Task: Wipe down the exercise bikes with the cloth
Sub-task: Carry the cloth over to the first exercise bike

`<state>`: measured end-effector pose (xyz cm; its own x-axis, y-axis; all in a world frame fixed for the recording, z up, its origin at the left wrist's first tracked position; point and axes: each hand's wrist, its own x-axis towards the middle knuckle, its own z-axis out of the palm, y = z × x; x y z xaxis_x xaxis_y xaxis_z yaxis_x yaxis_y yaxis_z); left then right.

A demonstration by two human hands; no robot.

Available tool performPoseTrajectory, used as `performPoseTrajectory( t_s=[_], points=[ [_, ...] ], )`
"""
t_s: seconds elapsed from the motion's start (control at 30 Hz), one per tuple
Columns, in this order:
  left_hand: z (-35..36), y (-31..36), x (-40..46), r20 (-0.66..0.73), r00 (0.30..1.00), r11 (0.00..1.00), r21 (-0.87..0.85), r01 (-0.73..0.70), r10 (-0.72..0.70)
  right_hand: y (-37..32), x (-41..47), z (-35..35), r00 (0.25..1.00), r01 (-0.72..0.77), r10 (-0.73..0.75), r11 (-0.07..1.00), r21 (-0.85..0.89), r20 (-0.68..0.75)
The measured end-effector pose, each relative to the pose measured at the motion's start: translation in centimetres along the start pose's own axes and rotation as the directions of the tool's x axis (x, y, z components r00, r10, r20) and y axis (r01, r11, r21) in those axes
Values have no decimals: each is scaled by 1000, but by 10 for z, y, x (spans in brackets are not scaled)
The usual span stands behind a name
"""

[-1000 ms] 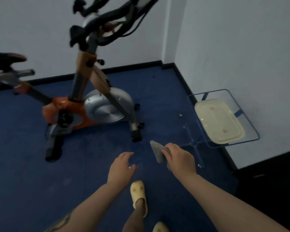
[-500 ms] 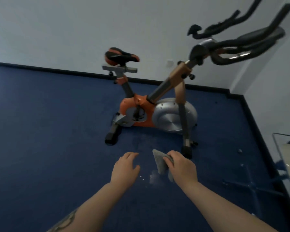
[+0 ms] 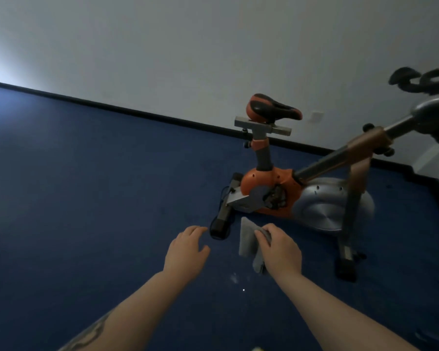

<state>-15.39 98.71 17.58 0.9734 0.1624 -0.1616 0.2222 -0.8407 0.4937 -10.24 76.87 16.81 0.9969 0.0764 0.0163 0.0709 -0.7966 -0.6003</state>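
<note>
An orange and grey exercise bike [image 3: 269, 188] stands on the blue carpet at the right. Its black and orange saddle [image 3: 273, 110] is up near the wall, and its black handlebars [image 3: 423, 79] run off the right edge. My right hand [image 3: 279, 249] grips a folded grey cloth [image 3: 247, 239], held in the air in front of the bike's rear foot. My left hand [image 3: 186, 249] hovers beside it with relaxed fingers and holds nothing. Neither hand touches the bike.
Blue carpet [image 3: 86, 211] spreads wide to the left of the bike. A white wall with a black skirting board [image 3: 137, 111] runs behind it. The bike's front foot [image 3: 346, 264] sticks out on the floor to the right of my hands.
The view has swung left, so the bike now sits further right and the glass stand with the tray has left the frame. Both hands keep their pose, cloth still in the right.
</note>
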Motion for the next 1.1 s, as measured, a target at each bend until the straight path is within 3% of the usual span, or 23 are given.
performPoseTrajectory(
  t_s=[0.37,0.57,0.7,1.1],
  points=[
    [-51,-73,158,-31,999,998,-58,41,-43,-87,153,93,987,110,-105,993,-32,119],
    [-109,-100,270,-47,999,999,21,27,-26,-134,260,119,983,145,-138,988,-49,123],
    [-138,-111,331,-90,995,999,-28,44,-47,-168,320,134,974,177,-163,981,-84,155],
    [-206,-194,567,13,999,999,-14,-35,36,-257,532,220,966,222,-181,946,-235,182]
  ],
)
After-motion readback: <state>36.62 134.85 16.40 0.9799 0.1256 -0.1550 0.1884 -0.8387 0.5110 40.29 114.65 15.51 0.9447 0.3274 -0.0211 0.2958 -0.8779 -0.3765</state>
